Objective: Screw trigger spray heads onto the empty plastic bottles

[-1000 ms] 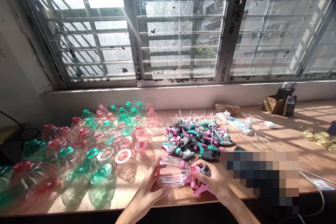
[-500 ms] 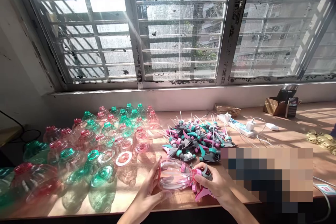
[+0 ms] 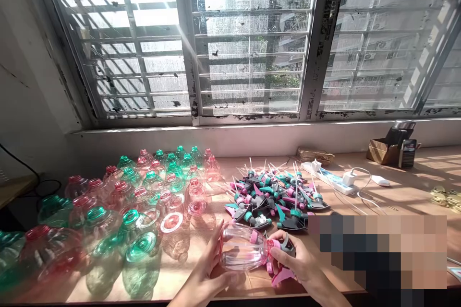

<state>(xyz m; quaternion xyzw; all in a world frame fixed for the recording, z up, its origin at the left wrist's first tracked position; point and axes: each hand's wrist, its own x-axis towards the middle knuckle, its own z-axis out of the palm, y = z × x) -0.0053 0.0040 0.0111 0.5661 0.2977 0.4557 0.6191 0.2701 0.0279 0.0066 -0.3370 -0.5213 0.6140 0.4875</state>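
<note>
A clear pink plastic bottle (image 3: 242,249) lies on its side between my hands, its neck pointing right. My left hand (image 3: 211,266) is wrapped round the bottle's base, thumb below and fingers behind. At the neck, my right hand (image 3: 298,261) closes its thumb and fingers on a pink and grey trigger spray head (image 3: 287,245). How far its collar sits on the neck is partly hidden by the fingers. Just below the right hand a pink trigger piece (image 3: 283,277) shows; I cannot tell which spray head it belongs to.
Several pink and green bottles (image 3: 131,218) stand uncapped on the table at left. Beyond my hands lies a pile of spray heads (image 3: 266,194) with thin tubes. A power strip (image 3: 333,180), a wicker basket (image 3: 315,156) and a cardboard box (image 3: 380,151) are further back. A blurred patch covers the right.
The view has tilted slightly, so everything sits a little lower and further right. Both hands keep their hold on the bottle and spray head, with little visible change in grip.
</note>
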